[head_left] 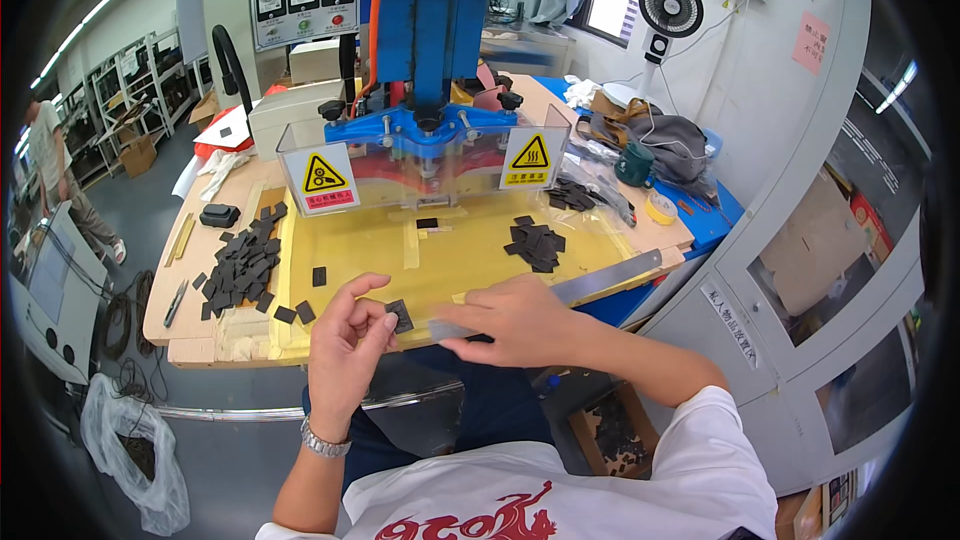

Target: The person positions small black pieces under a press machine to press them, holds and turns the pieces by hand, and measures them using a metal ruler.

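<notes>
Between the thumb and fingers of my left hand (350, 333) is a small black rectangular piece (399, 316), held near the table's front edge. My right hand (515, 320) is just to its right, its fingers stretched forward and apart, slightly blurred. A long metal ruler (610, 276) runs along the front edge and passes under or behind that hand; whether they touch is hidden. Ahead is a blue press (425, 130) with a clear guard (425, 175) bearing warning signs. Under it, on the yellow work surface (370, 240), lies a single black piece (427, 223).
Loose black pieces lie in a heap (243, 262) at the left, with another pile (536, 244) at the right. A utility knife (176, 302), a black case (220, 215) and a tape roll (661, 207) rest on the table. A grey cabinet (730, 330) stands close on the right.
</notes>
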Tool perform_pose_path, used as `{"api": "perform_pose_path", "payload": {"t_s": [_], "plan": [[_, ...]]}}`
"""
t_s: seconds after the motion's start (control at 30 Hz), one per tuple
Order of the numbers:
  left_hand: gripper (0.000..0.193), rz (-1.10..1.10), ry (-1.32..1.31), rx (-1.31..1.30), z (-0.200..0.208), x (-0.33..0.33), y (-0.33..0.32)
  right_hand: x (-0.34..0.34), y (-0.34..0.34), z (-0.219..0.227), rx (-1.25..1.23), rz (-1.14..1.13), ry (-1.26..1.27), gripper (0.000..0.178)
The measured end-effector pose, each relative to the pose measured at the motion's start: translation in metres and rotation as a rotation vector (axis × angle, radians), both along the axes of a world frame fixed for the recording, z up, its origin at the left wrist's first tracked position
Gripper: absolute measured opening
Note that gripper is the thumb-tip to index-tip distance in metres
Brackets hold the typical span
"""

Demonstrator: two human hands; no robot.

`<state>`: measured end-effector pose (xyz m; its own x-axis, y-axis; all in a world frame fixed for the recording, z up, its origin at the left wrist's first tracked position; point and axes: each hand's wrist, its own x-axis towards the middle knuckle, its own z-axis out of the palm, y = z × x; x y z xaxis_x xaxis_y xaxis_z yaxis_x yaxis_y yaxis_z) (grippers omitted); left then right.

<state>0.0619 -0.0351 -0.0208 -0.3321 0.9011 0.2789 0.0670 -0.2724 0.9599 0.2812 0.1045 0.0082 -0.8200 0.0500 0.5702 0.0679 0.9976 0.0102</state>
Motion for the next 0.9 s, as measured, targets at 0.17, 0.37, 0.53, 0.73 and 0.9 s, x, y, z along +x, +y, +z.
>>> {"api": "perform_pose_path", "payload": {"t_s": [0.17, 0.37, 0.53, 0.73, 0.9], "plan": [[0.032, 0.052, 0.001, -0.053, -0.004, -0.001, 0.006, 0.047, 0.055, -0.011, 0.001, -0.113, -0.008, 0.035], [0.022, 0.041, -0.061, -0.087, -0.010, 0.002, 0.020, 0.101, 0.131, -0.023, -0.107, -0.255, 0.006, 0.036], [0.021, 0.019, -0.069, -0.098, -0.010, 0.005, 0.034, 0.124, 0.157, -0.036, -0.121, -0.278, -0.035, 0.037], [0.017, -0.029, -0.049, -0.082, -0.018, 0.009, 0.051, 0.081, 0.095, -0.029, -0.108, -0.359, 0.233, 0.027], [0.015, -0.077, -0.068, -0.084, -0.014, 0.029, 0.065, 0.025, 0.043, -0.030, -0.807, -0.179, 0.169, 0.024]]}}
